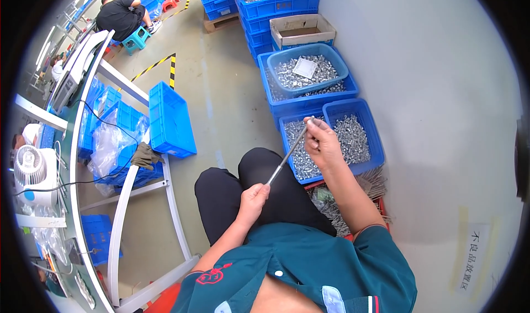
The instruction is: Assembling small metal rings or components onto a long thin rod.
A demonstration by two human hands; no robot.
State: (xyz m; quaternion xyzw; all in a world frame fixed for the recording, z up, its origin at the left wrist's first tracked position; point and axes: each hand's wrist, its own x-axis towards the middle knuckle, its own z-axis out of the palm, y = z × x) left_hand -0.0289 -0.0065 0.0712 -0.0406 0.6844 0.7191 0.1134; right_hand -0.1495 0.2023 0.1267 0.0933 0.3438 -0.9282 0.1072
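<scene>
My left hand [253,198] grips the lower end of a thin metal rod [288,154] above my lap. The rod slants up to the right. My right hand [321,140] pinches its upper end, where a small metal piece sits at the tip. Just beyond my right hand stand two small blue bins [374,141] filled with small shiny metal parts. A bundle of more thin rods [375,183] lies on the floor beside my right arm.
A blue basket [337,64] of metal parts with a white slip sits in a larger blue crate behind the bins. Stacked blue crates and a cardboard box [301,30] stand further back. A workbench frame [124,202], a fan [30,169] and blue crates are at left. Another person sits far off.
</scene>
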